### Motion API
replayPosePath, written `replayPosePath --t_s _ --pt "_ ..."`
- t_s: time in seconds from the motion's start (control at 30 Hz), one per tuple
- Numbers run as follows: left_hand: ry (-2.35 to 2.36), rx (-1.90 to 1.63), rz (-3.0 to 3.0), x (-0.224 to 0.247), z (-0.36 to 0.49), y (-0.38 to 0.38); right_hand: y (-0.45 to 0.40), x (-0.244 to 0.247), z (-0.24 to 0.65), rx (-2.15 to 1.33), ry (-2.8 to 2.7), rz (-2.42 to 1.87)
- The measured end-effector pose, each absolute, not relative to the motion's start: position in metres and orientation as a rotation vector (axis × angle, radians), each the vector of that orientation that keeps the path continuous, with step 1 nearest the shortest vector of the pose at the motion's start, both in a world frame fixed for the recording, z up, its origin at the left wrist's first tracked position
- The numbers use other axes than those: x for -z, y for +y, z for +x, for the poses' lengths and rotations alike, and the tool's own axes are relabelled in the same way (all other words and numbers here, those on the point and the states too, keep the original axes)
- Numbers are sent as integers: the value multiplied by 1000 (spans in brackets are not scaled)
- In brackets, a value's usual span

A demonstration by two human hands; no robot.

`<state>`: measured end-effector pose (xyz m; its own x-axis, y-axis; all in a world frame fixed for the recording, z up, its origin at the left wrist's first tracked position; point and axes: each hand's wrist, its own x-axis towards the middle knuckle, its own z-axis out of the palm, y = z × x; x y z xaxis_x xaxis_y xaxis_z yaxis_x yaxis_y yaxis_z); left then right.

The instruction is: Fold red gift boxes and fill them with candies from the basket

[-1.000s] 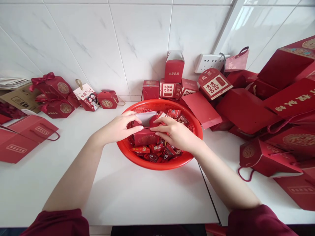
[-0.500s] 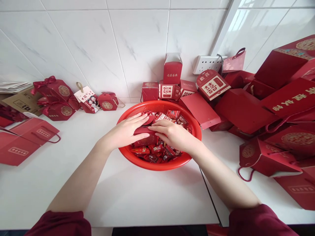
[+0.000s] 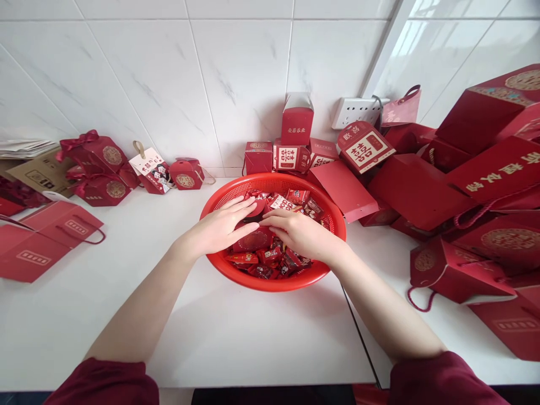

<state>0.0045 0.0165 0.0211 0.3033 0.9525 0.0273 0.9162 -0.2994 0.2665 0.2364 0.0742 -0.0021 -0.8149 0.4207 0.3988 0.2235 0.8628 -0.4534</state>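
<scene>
A small dark red box [image 3: 252, 240] lies on wrapped candies [image 3: 270, 256] inside a red plastic basket [image 3: 270, 284]. Over the box's left side rests my left hand [image 3: 219, 228], its fingers stretched forward and its thumb along the box's top. From the right, my right hand [image 3: 295, 230] touches the top edge with its fingertips, fingers bent and close together. A rounded dark red flap [image 3: 256, 209] stands up between the hands. Both hands are on this box, and their palms hide part of it.
Small red gift boxes [image 3: 258, 157] stand behind the basket along the tiled wall. At the right is a pile of larger red boxes [image 3: 417, 191] near a white power strip [image 3: 356, 112]. More boxes [image 3: 101, 169] and a red carton [image 3: 46, 236] sit at the left.
The rounded flap shows more between my hands, and the box's top edge looks tilted slightly. Both hands have shifted only a little to the right.
</scene>
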Motion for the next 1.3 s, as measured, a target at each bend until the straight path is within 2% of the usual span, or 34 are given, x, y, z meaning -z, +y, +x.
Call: replayPosePath --t_s 0.33,0.53,0.63,0.73,1.03,1.3 --pt "1772 -382 2377 -47 2 -2 80 -1 238 -488 -2400 -910" --pt "2238 -342 2089 -43 19 -11 64 -3 236 -633 -2652 -386" --pt "2340 -391 1992 -41 23 -7 58 -6 236 -663 -2731 -355" --pt "2326 -458 1970 -41 20 -2 60 -4 236 -608 -2745 -369" --pt "2007 -267 2174 -33 6 2 63 -1 235 -466 -2521 -384" --pt "1810 -919 2070 -53 -11 10 71 -3 237 -498 -2105 -411"
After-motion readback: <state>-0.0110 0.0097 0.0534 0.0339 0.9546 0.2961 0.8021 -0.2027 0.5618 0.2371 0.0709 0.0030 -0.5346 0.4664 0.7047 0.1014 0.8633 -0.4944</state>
